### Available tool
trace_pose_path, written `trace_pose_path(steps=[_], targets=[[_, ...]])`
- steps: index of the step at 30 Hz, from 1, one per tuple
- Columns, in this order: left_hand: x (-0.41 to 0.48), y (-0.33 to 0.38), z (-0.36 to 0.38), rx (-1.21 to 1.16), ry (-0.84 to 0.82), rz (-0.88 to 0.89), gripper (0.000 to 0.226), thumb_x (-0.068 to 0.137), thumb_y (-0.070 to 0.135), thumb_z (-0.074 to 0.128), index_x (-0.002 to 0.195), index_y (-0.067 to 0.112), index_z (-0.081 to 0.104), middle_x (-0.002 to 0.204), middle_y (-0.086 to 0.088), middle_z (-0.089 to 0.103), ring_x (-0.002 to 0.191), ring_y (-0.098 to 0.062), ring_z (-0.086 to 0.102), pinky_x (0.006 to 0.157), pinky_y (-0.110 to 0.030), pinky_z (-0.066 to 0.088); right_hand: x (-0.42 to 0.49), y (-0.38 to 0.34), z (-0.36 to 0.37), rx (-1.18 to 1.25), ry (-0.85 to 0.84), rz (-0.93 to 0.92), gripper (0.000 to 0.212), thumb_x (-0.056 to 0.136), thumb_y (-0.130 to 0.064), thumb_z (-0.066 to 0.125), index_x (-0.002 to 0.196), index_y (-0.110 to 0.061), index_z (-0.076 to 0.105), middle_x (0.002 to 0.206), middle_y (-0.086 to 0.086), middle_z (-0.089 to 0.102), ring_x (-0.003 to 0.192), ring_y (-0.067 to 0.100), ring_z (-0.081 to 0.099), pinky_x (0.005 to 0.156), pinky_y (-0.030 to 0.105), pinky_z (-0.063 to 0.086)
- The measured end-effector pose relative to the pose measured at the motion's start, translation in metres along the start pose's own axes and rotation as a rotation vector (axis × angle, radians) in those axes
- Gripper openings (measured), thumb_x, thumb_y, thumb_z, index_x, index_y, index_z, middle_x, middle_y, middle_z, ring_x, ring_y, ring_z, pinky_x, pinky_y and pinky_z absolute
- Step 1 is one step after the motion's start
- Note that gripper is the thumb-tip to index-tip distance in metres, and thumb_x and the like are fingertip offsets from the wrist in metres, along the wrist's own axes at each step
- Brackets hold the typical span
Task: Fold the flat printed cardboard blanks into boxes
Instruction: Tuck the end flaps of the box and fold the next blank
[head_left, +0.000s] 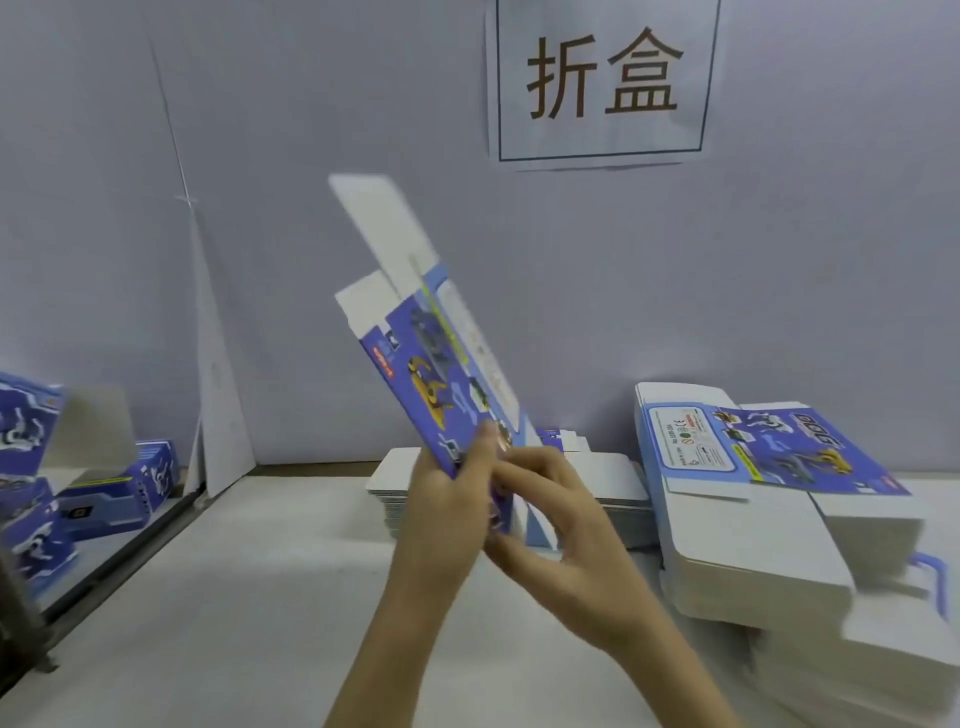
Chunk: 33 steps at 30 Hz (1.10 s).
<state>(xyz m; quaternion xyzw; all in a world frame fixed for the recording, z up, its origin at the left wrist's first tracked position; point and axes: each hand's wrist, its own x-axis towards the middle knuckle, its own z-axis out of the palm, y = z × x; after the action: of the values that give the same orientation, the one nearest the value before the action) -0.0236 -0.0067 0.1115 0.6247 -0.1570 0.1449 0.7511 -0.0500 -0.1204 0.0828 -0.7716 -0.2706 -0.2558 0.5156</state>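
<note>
A blue printed cardboard blank (431, 364) is held up over the middle of the table, tilted with its white top flaps leaning up and left. My left hand (447, 499) grips its lower end from the left, thumb on the printed face. My right hand (550, 519) has its fingers curled around the bottom flaps from the right. The blank's lower end is partly hidden behind both hands. It looks partly opened into a sleeve.
A tall stack of flat blanks (769, 499) lies at the right. A lower white stack (618, 483) sits behind my hands. Folded blue boxes (119, 493) lie at the left beyond a table edge. A paper sign (602, 78) hangs on the grey wall.
</note>
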Motion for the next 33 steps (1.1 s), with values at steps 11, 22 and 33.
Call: trace_pose_path(steps=[11,22,33], targets=[[0.018,0.001,-0.067,0.143,-0.263,-0.227,0.035,0.069,0.031,0.068,0.098,0.013,0.062,0.084,-0.011,0.075,0.070,-0.031,0.073,0.050,-0.030,0.056,0.001,0.008,-0.040,-0.414,0.123,0.027,0.056,0.096,-0.012,0.053,0.131,-0.049,0.029,0.138,-0.032,0.032,0.129,-0.023,0.022,0.094,0.002,0.040],[0.016,-0.002,-0.063,0.207,-0.296,-0.202,0.023,0.074,0.028,0.068,0.096,0.021,0.062,0.082,0.002,0.076,0.071,-0.020,0.073,0.050,-0.020,0.053,0.057,-0.019,-0.032,-0.720,0.018,-0.187,0.049,0.094,-0.015,0.044,0.142,-0.005,0.043,0.135,0.010,0.056,0.125,0.024,0.050,0.101,0.036,0.043],[0.015,-0.003,-0.057,0.236,-0.396,-0.220,0.037,0.068,0.036,0.071,0.102,0.025,0.060,0.085,0.007,0.076,0.073,-0.017,0.074,0.052,-0.018,0.054,0.084,-0.049,-0.056,-0.712,-0.072,-0.029,0.052,0.086,-0.060,0.037,0.071,-0.014,0.054,0.063,0.001,0.058,0.060,0.020,0.051,0.061,0.028,0.029]])
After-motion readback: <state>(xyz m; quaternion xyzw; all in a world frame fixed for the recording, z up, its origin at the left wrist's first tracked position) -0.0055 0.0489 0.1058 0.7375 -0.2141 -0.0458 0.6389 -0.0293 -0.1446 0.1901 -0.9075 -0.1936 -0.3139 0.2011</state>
